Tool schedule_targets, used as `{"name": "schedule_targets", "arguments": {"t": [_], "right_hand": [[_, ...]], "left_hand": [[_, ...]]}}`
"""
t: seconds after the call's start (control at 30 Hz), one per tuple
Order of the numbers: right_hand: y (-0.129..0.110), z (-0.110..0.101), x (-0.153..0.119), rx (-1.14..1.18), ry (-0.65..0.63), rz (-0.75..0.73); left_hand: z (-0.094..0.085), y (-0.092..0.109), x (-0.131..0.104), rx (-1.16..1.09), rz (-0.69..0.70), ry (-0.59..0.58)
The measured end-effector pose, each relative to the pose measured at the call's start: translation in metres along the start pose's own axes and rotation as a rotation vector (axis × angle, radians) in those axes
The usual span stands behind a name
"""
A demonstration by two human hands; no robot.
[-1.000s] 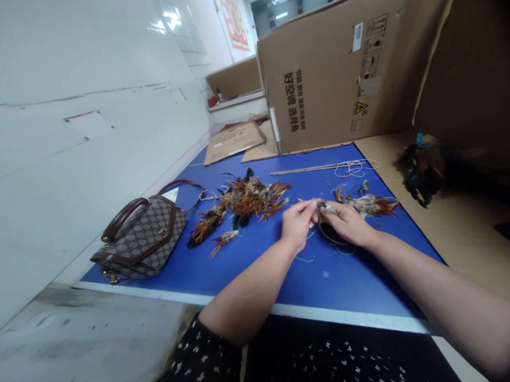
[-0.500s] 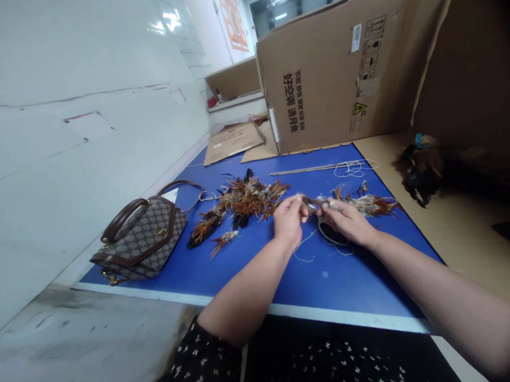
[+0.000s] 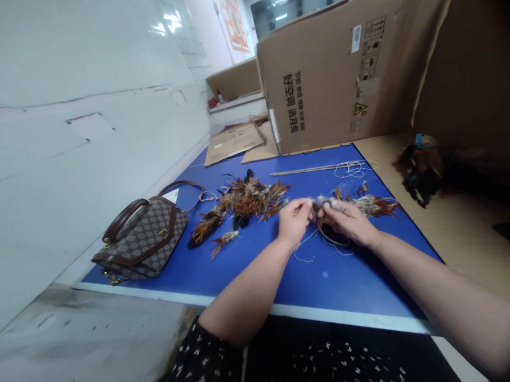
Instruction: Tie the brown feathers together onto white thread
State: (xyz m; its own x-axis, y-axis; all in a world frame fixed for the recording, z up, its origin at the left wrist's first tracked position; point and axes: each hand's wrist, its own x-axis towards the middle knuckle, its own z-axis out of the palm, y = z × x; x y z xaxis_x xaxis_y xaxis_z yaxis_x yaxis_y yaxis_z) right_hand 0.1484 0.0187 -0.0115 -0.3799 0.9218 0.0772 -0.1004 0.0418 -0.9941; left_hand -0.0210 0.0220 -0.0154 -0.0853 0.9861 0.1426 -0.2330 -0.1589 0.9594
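Note:
My left hand [image 3: 296, 220] has its thumb and fingers pinched on small, fluffy brown-grey feathers [image 3: 316, 210], blurred at the fingertips. Meeting it from the right, my right hand [image 3: 347, 219] is closed on the same feathers. Under the right fingers hangs a dark-rimmed oval loop [image 3: 333, 238]; its kind is unclear and the hand hides its upper part. Thin pale thread [image 3: 303, 260] trails on the blue tabletop below the hands. Just behind the right hand lies a bunch of brown and grey feathers [image 3: 376, 205].
A large feather pile [image 3: 251, 197] and a small tuft [image 3: 224, 240] lie to the left. A patterned handbag [image 3: 145, 238] stands at the left edge. Thin sticks [image 3: 305, 169] and coiled string [image 3: 355, 168] lie at the back, before a big cardboard box [image 3: 326, 81]. Dark feathers [image 3: 421, 169] lie right.
My left hand has moved slightly right, closer to my right hand. The feathers between them are now bunched at the fingertips, and less of the loop shows.

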Motion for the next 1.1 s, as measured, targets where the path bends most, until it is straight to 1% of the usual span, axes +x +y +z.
{"name": "schedule_targets", "arguments": {"t": [0.07,0.13,0.33,0.5,0.6,0.7,0.8,0.87,0.93,1.1], "right_hand": [[0.001,0.001,0.000,-0.014,-0.036,0.016],[0.001,0.002,0.001,-0.025,-0.057,0.022],[-0.002,0.001,0.002,-0.047,-0.099,0.070],[0.001,-0.001,0.003,-0.128,-0.124,0.030],[0.002,-0.001,0.003,-0.151,-0.120,0.013],[0.003,-0.001,0.002,-0.148,-0.106,0.046],[0.003,-0.002,0.002,-0.130,-0.091,0.091],[0.002,-0.002,0.002,-0.106,-0.098,0.114],[0.001,-0.002,0.002,-0.080,-0.115,0.130],[-0.001,-0.004,0.000,-0.072,-0.150,0.125]], "left_hand": [[0.003,0.000,-0.004,-0.062,-0.036,-0.082],[0.005,0.000,-0.005,-0.105,-0.057,-0.117],[0.004,-0.004,-0.004,-0.149,-0.103,-0.143],[0.006,-0.004,-0.006,-0.160,-0.150,-0.148],[0.006,-0.002,-0.005,-0.210,-0.183,-0.173],[0.002,0.003,0.000,-0.289,-0.152,-0.163],[-0.003,0.009,0.006,-0.323,-0.083,-0.104],[-0.004,0.011,0.007,-0.300,-0.043,-0.060],[-0.003,0.011,0.005,-0.238,-0.032,-0.048],[0.003,0.009,-0.005,-0.059,-0.045,-0.213]]}}
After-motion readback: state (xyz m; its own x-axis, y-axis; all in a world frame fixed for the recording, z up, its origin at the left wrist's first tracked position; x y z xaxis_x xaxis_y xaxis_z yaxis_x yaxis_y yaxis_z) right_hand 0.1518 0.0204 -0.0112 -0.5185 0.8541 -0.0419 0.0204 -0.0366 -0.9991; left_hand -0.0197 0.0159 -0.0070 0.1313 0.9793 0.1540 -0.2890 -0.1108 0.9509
